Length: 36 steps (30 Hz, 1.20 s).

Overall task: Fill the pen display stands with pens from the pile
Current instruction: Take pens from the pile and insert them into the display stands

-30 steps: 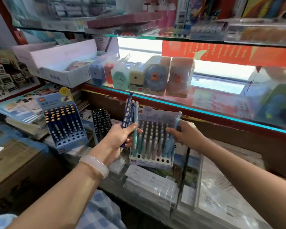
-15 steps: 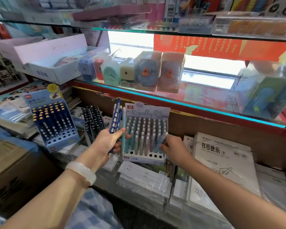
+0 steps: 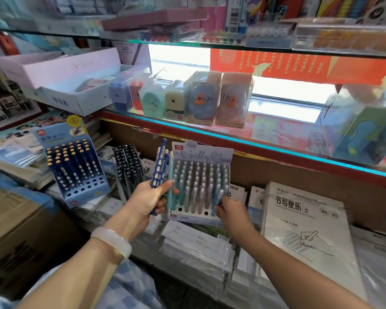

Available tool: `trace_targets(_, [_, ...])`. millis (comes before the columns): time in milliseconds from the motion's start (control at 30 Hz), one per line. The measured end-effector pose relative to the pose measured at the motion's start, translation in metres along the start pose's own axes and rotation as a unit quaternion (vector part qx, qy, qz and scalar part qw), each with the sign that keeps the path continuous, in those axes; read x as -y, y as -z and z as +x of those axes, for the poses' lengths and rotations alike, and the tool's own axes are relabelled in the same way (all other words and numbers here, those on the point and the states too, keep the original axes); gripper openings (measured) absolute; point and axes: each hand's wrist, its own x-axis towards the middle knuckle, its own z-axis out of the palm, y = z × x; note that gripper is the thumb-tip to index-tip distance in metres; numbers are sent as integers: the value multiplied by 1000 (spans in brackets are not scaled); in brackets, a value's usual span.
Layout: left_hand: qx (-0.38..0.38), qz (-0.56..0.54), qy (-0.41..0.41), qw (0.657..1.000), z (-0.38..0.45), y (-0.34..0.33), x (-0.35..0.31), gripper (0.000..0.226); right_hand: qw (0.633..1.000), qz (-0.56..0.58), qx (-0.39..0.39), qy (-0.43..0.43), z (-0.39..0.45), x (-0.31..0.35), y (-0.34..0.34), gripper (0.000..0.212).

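1. The left hand (image 3: pixel 146 200) grips a small bunch of pens (image 3: pixel 162 169), fingers curled round their lower ends; two are dark blue with pale spots, one is teal.
2. The pens stick up out of the fist, just left of the pale stand (image 3: pixel 201 181) and touching its left edge or nearly so; which, I cannot tell.
3. The right hand (image 3: pixel 231 210) pinches one light blue pen (image 3: pixel 217 200) at the stand's lower right corner, its tip down at the front row.
4. The pale stand is upright, tilted back, on stacked notebooks (image 3: pixel 196 244); most holes hold pastel pens, and a few front holes show dark.
5. A blue stand (image 3: pixel 76 166) sits well to the left, its upper rows filled with yellow-capped pens, its lower rows bare.
6. Between the two stands, a black pen rack (image 3: pixel 127 166) leans back.
7. A white bangle (image 3: pixel 113 240) circles the left wrist.
8. An exercise book (image 3: pixel 305 233) lies to the right of the pale stand.
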Motion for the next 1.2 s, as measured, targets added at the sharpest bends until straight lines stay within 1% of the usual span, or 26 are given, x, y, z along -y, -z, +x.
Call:
trace_targets(33, [1, -3, 1, 1000, -1, 0, 0, 14, 1000, 4, -6, -1, 0, 0, -2, 12])
trace_targets(167, [2, -15, 6, 1000, -3, -1, 0, 10, 999, 14, -31, -5, 1, 3, -6, 21])
trace_targets(267, [0, -23, 4, 1000, -5, -2, -1, 10, 999, 12, -34, -4, 0, 1, -6, 21])
trace_targets(367, [4, -30, 0, 1000, -7, -1, -2, 11, 999, 32, -36, -21, -9, -5, -4, 18])
trace_targets(433, [5, -37, -1, 999, -8, 1, -3, 10, 995, 50, -83, -5, -16, -3, 0, 16])
trace_targets(500, [0, -34, 5, 999, -9, 2, -3, 8, 988, 92, -117, 42, -23, 12, 8, 15])
trace_targets(533, [-3, -33, 9, 999, -10, 3, -4, 7, 982, 141, -111, 60, -24, 25, 14, 14])
trace_targets(567, [-3, -31, 11, 999, -10, 4, -4, 6, 971, 212, -88, 66, -23, 40, 19, 12])
trace_targets(633, [8, -15, 15, 1000, -10, 4, -4, 6, 931, 361, -20, 46, -21, 70, 31, 12])
trace_targets(667, [18, -3, 17, 1000, -11, 4, -4, 6, 915, 403, 6, 32, -19, 82, 36, 15])
trace_targets(800, [41, 29, 14, 999, -14, 4, -7, 11, 887, 456, 66, 27, -14, 105, 45, 20])
trace_targets(867, [38, 39, 8, 998, -14, 6, -8, 12, 888, 454, 70, 28, -13, 108, 46, 18])
trace_targets(933, [15, 44, -1, 999, -12, 10, -7, 13, 885, 461, 53, 28, -11, 107, 46, 15])
trace_targets(1000, [-42, 29, -14, 999, -7, 16, -4, 18, 871, 492, 7, 13, -8, 105, 45, 9])
trace_targets(1067, [-101, -12, -20, 995, -1, 23, -3, 25, 867, 496, -50, -12, -5, 100, 42, 3])
trace_targets(1133, [-134, -51, -18, 990, 1, 29, -5, 29, 879, 468, -88, -14, -3, 94, 36, 12])
trace_targets(1200, [-149, -71, -12, 986, 2, 32, -7, 32, 910, 403, -98, 9, -3, 89, 29, 14])
